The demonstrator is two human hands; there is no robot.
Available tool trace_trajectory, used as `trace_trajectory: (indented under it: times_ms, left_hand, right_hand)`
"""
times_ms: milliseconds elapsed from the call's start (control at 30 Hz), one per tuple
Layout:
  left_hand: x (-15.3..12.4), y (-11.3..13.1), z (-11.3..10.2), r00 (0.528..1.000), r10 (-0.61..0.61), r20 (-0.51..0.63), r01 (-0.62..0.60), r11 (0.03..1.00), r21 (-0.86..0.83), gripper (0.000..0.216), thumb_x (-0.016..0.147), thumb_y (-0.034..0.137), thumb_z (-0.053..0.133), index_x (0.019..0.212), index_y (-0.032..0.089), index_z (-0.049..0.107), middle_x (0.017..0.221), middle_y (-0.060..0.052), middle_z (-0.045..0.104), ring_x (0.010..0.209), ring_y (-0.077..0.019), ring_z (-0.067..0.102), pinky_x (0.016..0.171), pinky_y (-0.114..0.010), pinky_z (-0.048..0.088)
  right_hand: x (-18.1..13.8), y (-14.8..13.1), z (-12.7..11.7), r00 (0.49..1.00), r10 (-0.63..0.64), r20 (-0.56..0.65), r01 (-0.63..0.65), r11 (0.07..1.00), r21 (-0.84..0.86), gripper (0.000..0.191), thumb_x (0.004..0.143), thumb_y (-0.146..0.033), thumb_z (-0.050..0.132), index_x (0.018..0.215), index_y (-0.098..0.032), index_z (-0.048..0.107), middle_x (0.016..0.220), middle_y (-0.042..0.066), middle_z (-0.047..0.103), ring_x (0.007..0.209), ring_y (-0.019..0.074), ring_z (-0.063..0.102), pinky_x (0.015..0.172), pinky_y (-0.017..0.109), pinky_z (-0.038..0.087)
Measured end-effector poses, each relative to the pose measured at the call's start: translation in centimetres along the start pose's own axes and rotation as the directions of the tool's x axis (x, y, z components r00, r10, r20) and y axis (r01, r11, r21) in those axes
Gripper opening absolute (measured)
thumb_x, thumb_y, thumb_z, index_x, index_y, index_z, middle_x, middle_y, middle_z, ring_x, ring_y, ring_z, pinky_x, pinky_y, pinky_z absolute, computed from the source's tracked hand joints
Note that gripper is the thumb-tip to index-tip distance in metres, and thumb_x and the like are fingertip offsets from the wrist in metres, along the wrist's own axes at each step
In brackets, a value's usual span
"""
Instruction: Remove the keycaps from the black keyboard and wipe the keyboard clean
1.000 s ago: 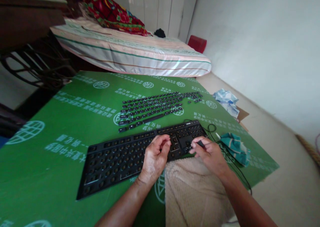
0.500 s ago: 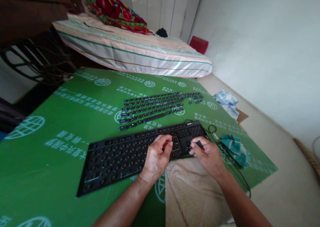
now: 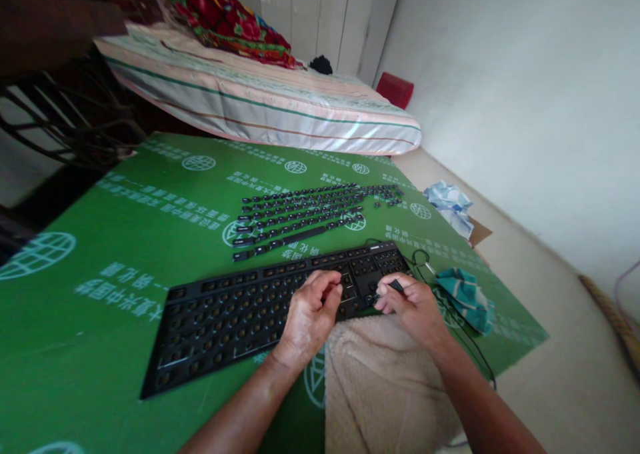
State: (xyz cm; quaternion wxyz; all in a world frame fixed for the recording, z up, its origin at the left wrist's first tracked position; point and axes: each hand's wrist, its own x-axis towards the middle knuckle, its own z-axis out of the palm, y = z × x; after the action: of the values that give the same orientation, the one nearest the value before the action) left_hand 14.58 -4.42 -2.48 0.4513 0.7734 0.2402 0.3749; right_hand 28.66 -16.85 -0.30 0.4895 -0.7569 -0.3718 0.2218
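Note:
A black keyboard [image 3: 235,311] with its keycaps taken off lies on a green printed sheet [image 3: 125,254]. My left hand [image 3: 310,317] rests on the keyboard's near edge right of the middle, fingers curled in. My right hand [image 3: 413,304] is closed in a pinch on a small black tool [image 3: 397,285], its tip at the arrow-key area. The removed keycaps [image 3: 305,214] lie in neat rows on the sheet beyond the keyboard.
A beige towel [image 3: 380,387] covers my lap below the keyboard. The keyboard's black cable [image 3: 467,337] and a teal cloth [image 3: 465,297] lie to the right. A crumpled blue-white cloth [image 3: 450,201] is farther back. A mattress [image 3: 260,101] lies behind the sheet.
Both hands have stayed at the same spots on the keyboard; only the camera has shifted slightly.

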Motion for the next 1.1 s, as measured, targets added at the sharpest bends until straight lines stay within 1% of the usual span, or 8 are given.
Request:
trace_trajectory:
  times_ms: [100, 233, 433, 600, 800, 900, 1033, 1100]
  left_hand:
    - [0.0, -0.2, 0.1, 1.0, 0.013, -0.003, -0.013, 1.0, 0.015, 0.014, 0.08, 0.019, 0.052, 0.088, 0.02, 0.063, 0.085, -0.002, 0.064, 0.074, -0.0149, 0.063, 0.068, -0.025, 0.051]
    - [0.0, -0.3, 0.1, 1.0, 0.026, 0.008, -0.026, 0.999, 0.035, 0.014, 0.08, 0.02, 0.053, 0.089, 0.02, 0.063, 0.085, -0.003, 0.064, 0.074, -0.015, 0.062, 0.067, -0.025, 0.05]
    - [0.0, -0.1, 0.0, 0.999, 0.036, 0.017, -0.036, 0.999, 0.022, 0.014, 0.08, 0.018, 0.052, 0.088, 0.019, 0.063, 0.085, -0.003, 0.064, 0.075, -0.0151, 0.062, 0.067, -0.025, 0.05]
    - [0.0, -0.1, 0.1, 0.999, 0.027, 0.017, -0.028, 0.999, 0.027, 0.014, 0.08, 0.016, 0.053, 0.087, 0.018, 0.064, 0.084, -0.003, 0.065, 0.073, -0.0144, 0.062, 0.067, -0.023, 0.05]
    - [0.0, -0.2, 0.2, 0.999, 0.032, 0.036, -0.034, 0.998, 0.049, 0.014, 0.081, 0.013, 0.052, 0.088, 0.017, 0.064, 0.086, -0.003, 0.064, 0.075, -0.0139, 0.062, 0.069, -0.022, 0.049]
    - [0.0, -0.2, 0.2, 0.998, 0.039, 0.039, -0.041, 0.998, 0.045, 0.014, 0.081, 0.013, 0.052, 0.088, 0.016, 0.064, 0.086, -0.004, 0.064, 0.075, -0.0137, 0.062, 0.069, -0.022, 0.049]
    - [0.0, -0.2, 0.3, 0.999, 0.038, 0.038, -0.039, 0.999, 0.033, 0.014, 0.081, 0.013, 0.052, 0.088, 0.017, 0.063, 0.087, -0.003, 0.064, 0.072, -0.0125, 0.061, 0.067, -0.022, 0.049]
    - [-0.1, -0.2, 0.3, 0.999, 0.035, 0.04, -0.036, 0.999, 0.031, 0.014, 0.082, 0.013, 0.052, 0.089, 0.017, 0.063, 0.087, -0.003, 0.064, 0.07, -0.0119, 0.061, 0.066, -0.022, 0.049]
  right_hand:
    - [0.2, -0.5, -1.0, 0.999, -0.021, 0.047, 0.018, 0.997, 0.072, 0.019, 0.079, -0.036, 0.056, 0.081, -0.017, 0.061, 0.061, 0.002, 0.066, 0.051, 0.0132, 0.06, 0.052, 0.025, 0.049]
    - [0.6, -1.0, -1.9, 0.982, -0.109, 0.153, 0.103, 0.994, 0.047, 0.018, 0.079, -0.033, 0.057, 0.08, -0.016, 0.064, 0.066, 0.003, 0.064, 0.054, 0.0124, 0.059, 0.052, 0.024, 0.049]
    - [1.1, -1.2, -2.2, 0.949, -0.164, 0.271, 0.159, 0.986, 0.04, 0.018, 0.082, -0.031, 0.054, 0.08, -0.017, 0.066, 0.074, 0.003, 0.062, 0.058, 0.0114, 0.061, 0.053, 0.024, 0.05]
    - [1.6, -2.0, -2.4, 0.869, -0.254, 0.425, 0.323, 0.942, -0.096, 0.02, 0.085, -0.026, 0.052, 0.075, -0.018, 0.068, 0.074, 0.003, 0.063, 0.065, 0.0124, 0.059, 0.06, 0.024, 0.048]
    - [2.0, -2.4, -2.5, 0.794, -0.334, 0.508, 0.454, 0.881, -0.13, 0.02, 0.086, -0.022, 0.052, 0.078, -0.018, 0.069, 0.079, 0.004, 0.065, 0.073, 0.0136, 0.06, 0.069, 0.025, 0.046]
    - [2.3, -1.7, -2.8, 0.8, -0.313, 0.511, 0.413, 0.906, -0.091, 0.019, 0.086, -0.022, 0.053, 0.078, -0.017, 0.069, 0.079, 0.005, 0.064, 0.071, 0.0129, 0.059, 0.067, 0.025, 0.047]
    - [2.6, -0.5, -3.3, 0.832, -0.218, 0.51, 0.22, 0.974, 0.058, 0.016, 0.084, -0.025, 0.055, 0.082, -0.016, 0.069, 0.081, 0.005, 0.063, 0.064, 0.0116, 0.06, 0.057, 0.023, 0.05]
    - [2.5, -0.4, -3.3, 0.833, -0.236, 0.5, 0.235, 0.97, 0.067, 0.015, 0.083, -0.024, 0.057, 0.082, -0.016, 0.069, 0.082, 0.005, 0.064, 0.066, 0.012, 0.061, 0.058, 0.024, 0.05]
